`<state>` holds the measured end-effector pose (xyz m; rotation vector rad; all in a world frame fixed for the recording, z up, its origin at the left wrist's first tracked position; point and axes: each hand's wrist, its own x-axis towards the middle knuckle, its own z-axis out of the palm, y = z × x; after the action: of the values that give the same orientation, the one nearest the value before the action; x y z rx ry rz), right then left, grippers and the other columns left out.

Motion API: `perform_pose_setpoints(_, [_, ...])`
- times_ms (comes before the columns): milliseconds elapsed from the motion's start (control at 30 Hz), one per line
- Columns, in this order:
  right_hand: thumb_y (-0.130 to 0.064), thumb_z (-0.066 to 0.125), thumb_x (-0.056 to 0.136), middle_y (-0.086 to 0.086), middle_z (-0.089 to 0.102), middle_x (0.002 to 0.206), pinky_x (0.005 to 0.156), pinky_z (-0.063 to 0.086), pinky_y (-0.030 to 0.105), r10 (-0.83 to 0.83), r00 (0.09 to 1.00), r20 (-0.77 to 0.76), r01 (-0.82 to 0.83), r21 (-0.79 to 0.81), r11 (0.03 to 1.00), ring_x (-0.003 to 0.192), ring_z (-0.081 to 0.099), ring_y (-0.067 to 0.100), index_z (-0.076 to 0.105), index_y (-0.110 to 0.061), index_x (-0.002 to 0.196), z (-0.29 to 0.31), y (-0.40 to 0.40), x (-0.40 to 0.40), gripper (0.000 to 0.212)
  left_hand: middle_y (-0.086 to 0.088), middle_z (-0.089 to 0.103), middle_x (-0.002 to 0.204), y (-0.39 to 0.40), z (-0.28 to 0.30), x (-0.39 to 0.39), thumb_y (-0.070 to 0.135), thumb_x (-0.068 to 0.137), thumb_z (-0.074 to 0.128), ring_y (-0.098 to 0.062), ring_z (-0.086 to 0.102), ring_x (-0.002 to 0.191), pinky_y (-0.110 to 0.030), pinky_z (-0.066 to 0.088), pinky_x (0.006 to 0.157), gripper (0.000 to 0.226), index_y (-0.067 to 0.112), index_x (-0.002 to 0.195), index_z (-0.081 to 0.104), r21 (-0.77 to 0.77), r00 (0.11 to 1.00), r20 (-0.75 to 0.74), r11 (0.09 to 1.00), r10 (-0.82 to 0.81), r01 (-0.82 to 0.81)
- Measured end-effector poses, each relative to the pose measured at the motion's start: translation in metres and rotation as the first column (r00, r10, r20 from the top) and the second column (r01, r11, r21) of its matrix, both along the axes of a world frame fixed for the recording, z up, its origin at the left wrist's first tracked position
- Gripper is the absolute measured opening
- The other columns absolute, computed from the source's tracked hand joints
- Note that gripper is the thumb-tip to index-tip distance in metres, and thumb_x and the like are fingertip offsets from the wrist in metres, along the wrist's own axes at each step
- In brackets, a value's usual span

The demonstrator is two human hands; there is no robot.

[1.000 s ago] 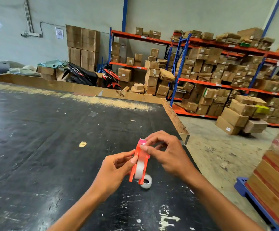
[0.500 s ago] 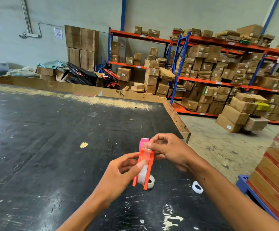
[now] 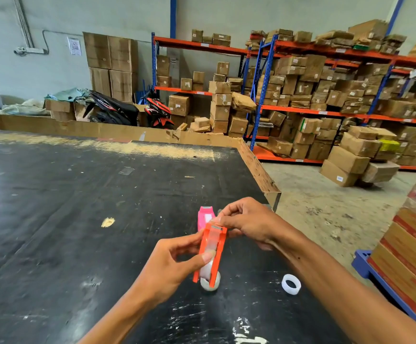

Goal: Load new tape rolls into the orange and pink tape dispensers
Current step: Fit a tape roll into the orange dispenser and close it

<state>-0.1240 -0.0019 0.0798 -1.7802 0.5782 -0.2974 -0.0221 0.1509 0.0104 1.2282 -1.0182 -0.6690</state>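
Observation:
I hold the orange tape dispenser (image 3: pixel 212 254) above the black table, tilted with its cutter end up. My left hand (image 3: pixel 174 261) grips its side, thumb pressing on the clear tape roll seated inside. My right hand (image 3: pixel 249 224) pinches the tape end at the cutter, and a clear strip runs along the dispenser's top. The pink tape dispenser (image 3: pixel 205 217) lies on the table just behind, partly hidden by the orange one. A clear tape roll (image 3: pixel 210 284) rests on the table under the orange dispenser's lower end. A white ring-shaped roll (image 3: pixel 291 284) lies to the right.
The black table (image 3: pixel 77 219) has a raised cardboard rim (image 3: pixel 256 167) along its far and right edges. Beyond stand shelving racks (image 3: pixel 326 95) full of cartons, loose boxes on the floor (image 3: pixel 351 160), and stacked cartons on a blue pallet (image 3: pixel 410 244) at right.
The camera view shifted, bringing the white ring at right into view. My right hand moved from the dispenser's side to its cutter end, drawing the tape strip along the top.

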Motion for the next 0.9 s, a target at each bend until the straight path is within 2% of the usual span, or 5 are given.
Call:
perform_pose_setpoints(200, [-0.022,0.063,0.090,0.008,0.072,0.081,0.061,0.060,0.022,-0.121,0.991,0.047,0.110,0.191,0.975,0.067,0.071,0.012,0.067,-0.004,0.091,-0.015,-0.041,0.005,0.018,-0.004,0.079,0.095,-0.043,0.005,0.001,0.037,0.068,0.075,-0.011,0.072,0.081,-0.024,0.060,0.065,0.029,0.031,0.096,0.077,0.133,0.989,-0.138,0.990,0.057,-0.039])
perform_pose_setpoints(333, [-0.035,0.056,0.093,0.016,0.073,0.097,0.078,0.062,0.034,-0.237,0.971,0.033,0.230,0.131,0.964,0.088,0.074,0.027,0.069,-0.012,0.090,-0.041,-0.065,-0.001,0.027,-0.006,0.079,0.081,-0.080,0.007,0.002,0.030,0.079,0.070,-0.014,0.073,0.070,-0.027,0.059,0.058,0.011,0.026,0.085,0.079,0.220,0.967,-0.206,0.970,0.148,-0.102])
perform_pose_setpoints(500, [-0.034,0.053,0.095,0.011,0.077,0.098,0.088,0.059,0.036,-0.162,0.987,-0.014,0.163,0.089,0.983,0.091,0.073,0.018,0.072,-0.009,0.099,-0.077,-0.087,-0.005,0.032,-0.007,0.078,0.082,-0.128,-0.007,-0.002,0.031,0.094,0.054,-0.017,0.071,0.071,-0.028,0.055,0.067,0.029,0.011,0.091,0.074,0.365,0.944,-0.245,0.923,0.223,-0.124])
perform_pose_setpoints(733, [-0.017,0.052,0.095,0.012,0.067,0.083,0.080,0.057,0.037,-0.262,0.964,-0.049,0.266,0.138,0.954,0.077,0.065,0.018,0.071,0.004,0.095,-0.106,-0.133,0.016,0.028,-0.010,0.075,0.083,-0.178,-0.030,-0.007,0.005,0.088,0.041,-0.015,0.066,0.076,-0.021,0.051,0.066,0.040,0.014,0.067,0.074,0.427,0.941,-0.220,0.893,0.258,-0.145])
perform_pose_setpoints(900, [-0.021,0.053,0.092,0.014,0.052,0.075,0.074,0.044,0.038,-0.285,0.953,-0.104,0.292,0.061,0.954,0.074,0.051,0.022,0.063,-0.005,0.074,-0.117,-0.147,0.029,0.027,-0.015,0.071,0.085,-0.201,-0.044,-0.010,0.007,0.086,0.042,-0.020,0.060,0.075,-0.031,0.048,0.072,0.031,-0.005,0.090,0.071,0.476,0.940,-0.124,0.850,0.318,-0.225])
